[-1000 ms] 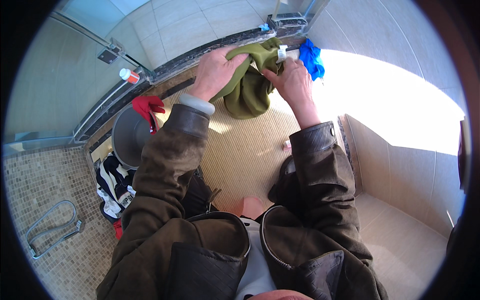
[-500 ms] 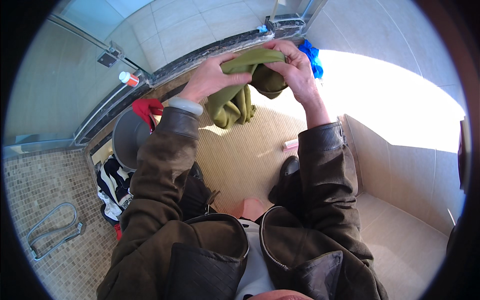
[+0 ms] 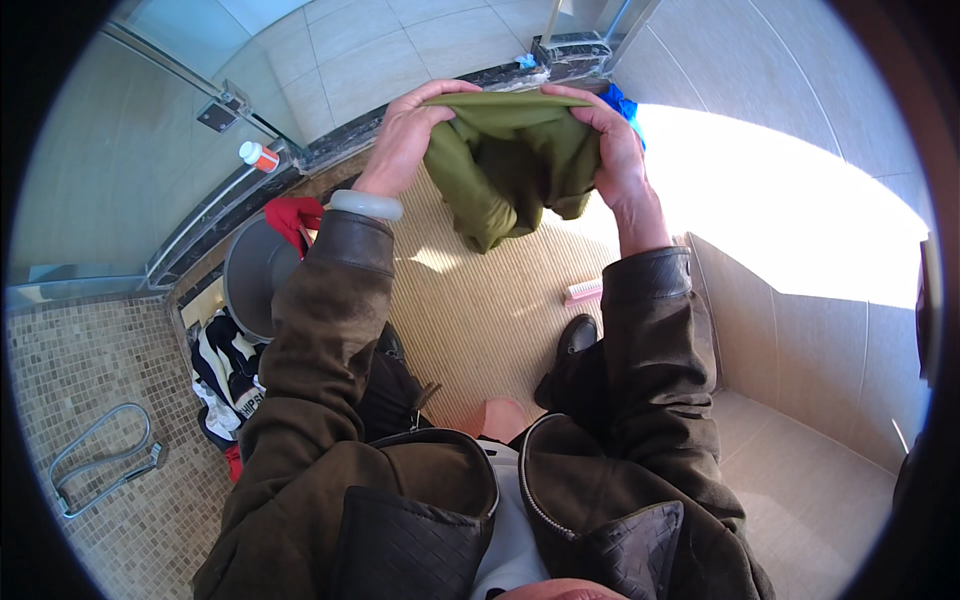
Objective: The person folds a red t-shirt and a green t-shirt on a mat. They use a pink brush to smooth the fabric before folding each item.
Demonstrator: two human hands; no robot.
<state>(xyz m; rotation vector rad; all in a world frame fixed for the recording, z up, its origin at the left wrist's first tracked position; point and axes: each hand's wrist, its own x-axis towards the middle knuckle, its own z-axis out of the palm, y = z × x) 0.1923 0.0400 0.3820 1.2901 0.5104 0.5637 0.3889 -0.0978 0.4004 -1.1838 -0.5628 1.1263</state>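
Note:
An olive-green garment (image 3: 510, 125) hangs between my hands above the ribbed tan floor; its exact kind I cannot make out. My left hand (image 3: 405, 135), below a pale bangle (image 3: 366, 205), grips its upper left edge with the thumb on the near side. The upper right edge is pinched in my right hand (image 3: 618, 150). Between them the top is stretched wide, with a dark hollow in the middle and the lower folds drooping. Some fingertips of both hands are hidden behind the cloth.
At left stand a grey bucket (image 3: 255, 275) with a red cloth (image 3: 290, 213) over its rim, and a black-and-white clothes pile (image 3: 225, 365). A pink brush (image 3: 583, 291), blue cloth (image 3: 622, 103), orange-and-white bottle (image 3: 259, 157) and shower hose (image 3: 100, 455) lie around. Glass panels edge the left.
The garment was bunched and folded over before; now it is spread wide. My hands have moved apart, the left one outward to the left and the right one outward to the right.

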